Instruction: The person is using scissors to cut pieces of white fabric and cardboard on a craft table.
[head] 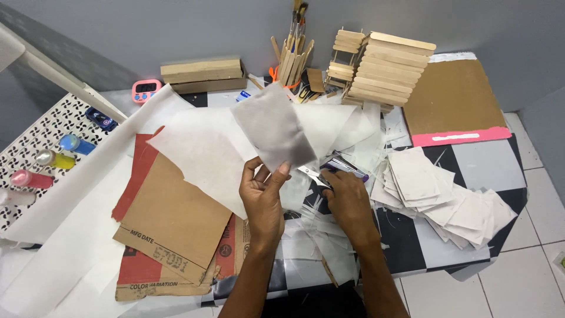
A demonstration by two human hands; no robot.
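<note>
My left hand (263, 194) pinches the lower edge of a small square of thin translucent white paper (272, 125) and holds it up above the table. My right hand (346, 197) rests on the table over a purple and silver stapler (343, 165), gripping it, with paper trimmings under it. A large white paper sheet (203, 156) lies just behind the left hand. A spread pile of cut white paper squares (438, 194) sits to the right of the stapler.
Brown cardboard pieces (173, 221) lie at the left on the checkered tabletop (482, 162). At the back stand stick-built structures (382, 68), a cup of sticks and brushes (294, 56), wooden blocks (203, 73), a pink timer (145, 89) and a brown board (453, 97). Glitter bottles (56, 159) lie far left.
</note>
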